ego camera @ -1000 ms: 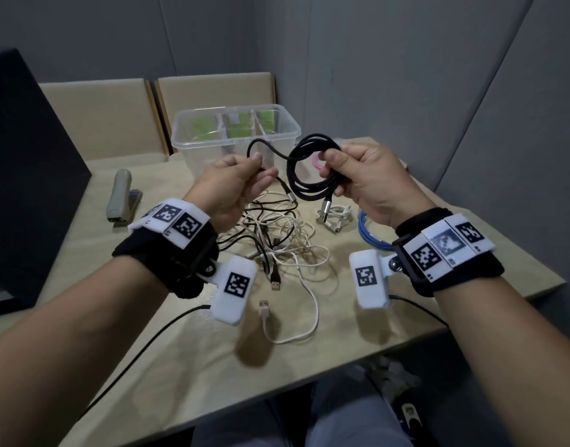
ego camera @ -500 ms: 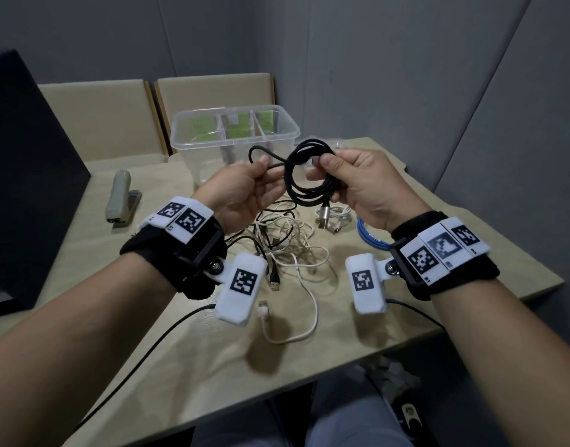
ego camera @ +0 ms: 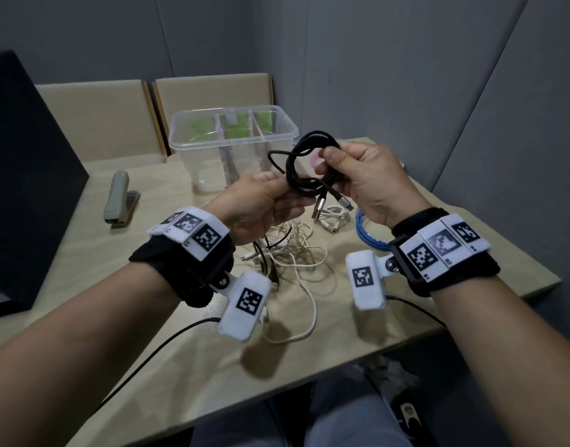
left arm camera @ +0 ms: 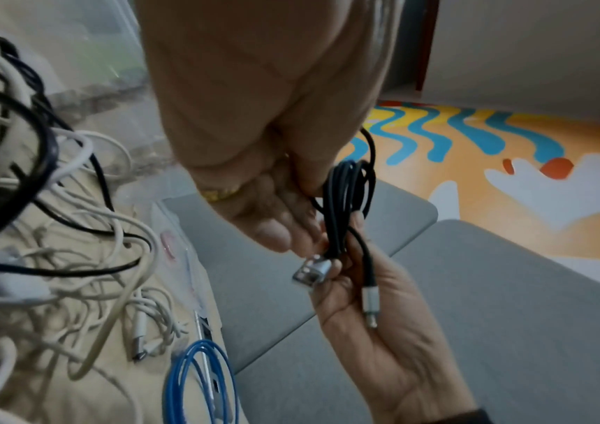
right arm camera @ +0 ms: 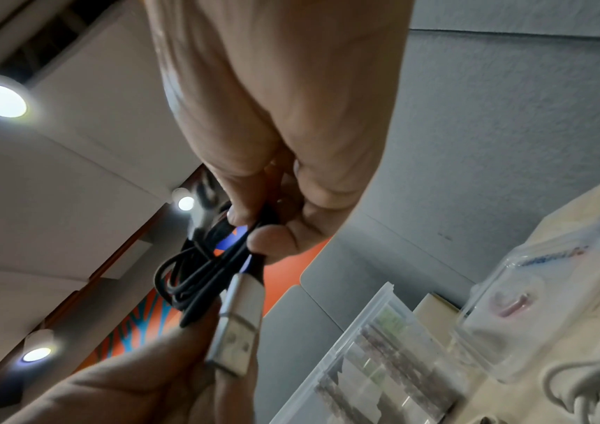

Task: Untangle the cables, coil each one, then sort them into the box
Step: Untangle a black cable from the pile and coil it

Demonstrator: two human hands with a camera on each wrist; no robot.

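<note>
A black cable is wound into a small coil and held in the air in front of the clear divided box. My right hand grips the coil's right side, thumb over the strands. My left hand pinches the coil's lower left. Two silver plugs hang under the coil: a USB plug and a thinner one. The right wrist view shows the coil and the USB plug between both hands. A tangle of white and black cables lies on the table below.
A coiled blue cable and a small white cable bundle lie at the right of the tangle. A stapler sits at the left, beside a dark screen. The table's front edge is close to me.
My hands have come closer together and risen slightly. The loose black end that trailed from my left hand is drawn into the coil, and both plugs hang under it.
</note>
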